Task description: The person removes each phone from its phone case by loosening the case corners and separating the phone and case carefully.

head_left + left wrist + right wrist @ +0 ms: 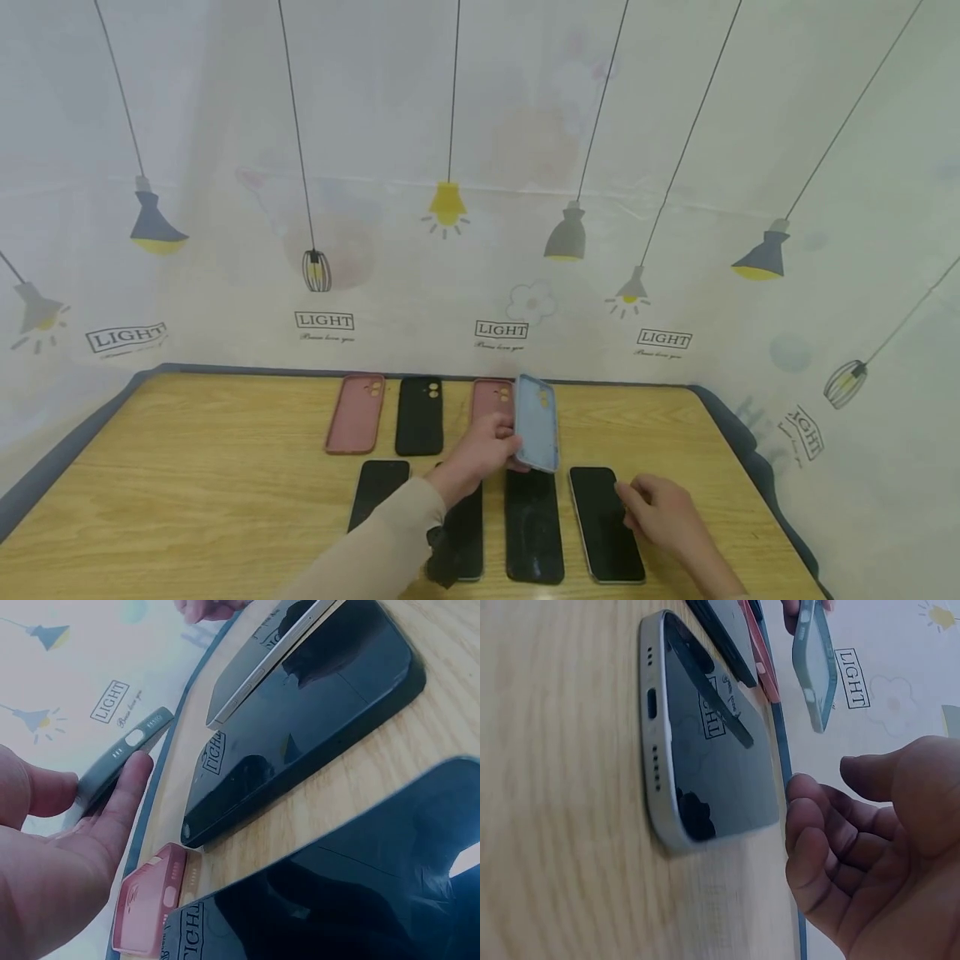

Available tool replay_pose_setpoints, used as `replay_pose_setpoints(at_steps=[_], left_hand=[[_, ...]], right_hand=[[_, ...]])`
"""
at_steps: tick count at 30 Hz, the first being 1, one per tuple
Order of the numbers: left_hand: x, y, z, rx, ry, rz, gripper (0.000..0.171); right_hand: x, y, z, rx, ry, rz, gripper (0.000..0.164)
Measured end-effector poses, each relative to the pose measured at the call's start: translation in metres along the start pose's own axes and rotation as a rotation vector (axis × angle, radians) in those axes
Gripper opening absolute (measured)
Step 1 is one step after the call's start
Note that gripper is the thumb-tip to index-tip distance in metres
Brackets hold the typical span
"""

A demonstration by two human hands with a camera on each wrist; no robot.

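My left hand [483,450] pinches a light blue phone case [536,423] by its edge, between thumb and fingers. The case is held tilted above the table, overlapping a pink case [491,396] behind it. In the left wrist view, the case's lower edge [124,750] with its port cutout faces the camera. My right hand [663,512] hovers beside the right edge of a phone [607,525] with pale sides and a dark screen. Its fingers are loosely curled and hold nothing; in the right wrist view a gap separates the hand [877,855] from the phone [727,765].
Left of that phone lie a dark phone [534,533], another phone [467,533] partly under my left forearm, and one more phone [378,487]. Along the table's back edge lie a pink case [356,417] and a black case [420,417]. A lamp-printed curtain [375,150] surrounds the wooden table [187,500].
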State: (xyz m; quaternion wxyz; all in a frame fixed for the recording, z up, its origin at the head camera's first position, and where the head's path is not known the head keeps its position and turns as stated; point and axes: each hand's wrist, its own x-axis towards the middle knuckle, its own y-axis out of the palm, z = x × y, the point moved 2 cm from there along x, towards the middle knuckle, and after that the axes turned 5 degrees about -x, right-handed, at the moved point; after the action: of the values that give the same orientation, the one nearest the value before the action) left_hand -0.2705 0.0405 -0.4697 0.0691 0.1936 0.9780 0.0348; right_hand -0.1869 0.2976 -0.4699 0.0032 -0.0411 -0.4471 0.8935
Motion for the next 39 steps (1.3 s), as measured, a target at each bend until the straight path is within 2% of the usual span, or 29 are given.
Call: replay_pose_setpoints(at_steps=[6,18,26,34,39], left_hand=[[0.007,0.004,0.002,-0.015,-0.016,-0.01,0.034],[0.015,0.01,0.007,-0.01,-0.092,-0.071,0.043],[0.021,0.007,0.013,0.007,-0.098,-0.092,0.046],[0.025,0.007,0.012,0.259,-0.07,-0.126,0.076],[0.028,0.014,0.01,0.347,-0.065,-0.129,0.076]], right_hand=[[0.008,0.006,0.007,0.061,-0.004,-0.01,0.031],[0.021,0.011,0.017,0.083,-0.006,-0.027,0.032],[0.026,0.015,0.024,0.131,0.01,-0.031,0.031],[0.031,0.016,0.03,0.125,0.004,-0.042,0.031],[0.036,0.018,0.034,0.115,-0.002,-0.056,0.032]])
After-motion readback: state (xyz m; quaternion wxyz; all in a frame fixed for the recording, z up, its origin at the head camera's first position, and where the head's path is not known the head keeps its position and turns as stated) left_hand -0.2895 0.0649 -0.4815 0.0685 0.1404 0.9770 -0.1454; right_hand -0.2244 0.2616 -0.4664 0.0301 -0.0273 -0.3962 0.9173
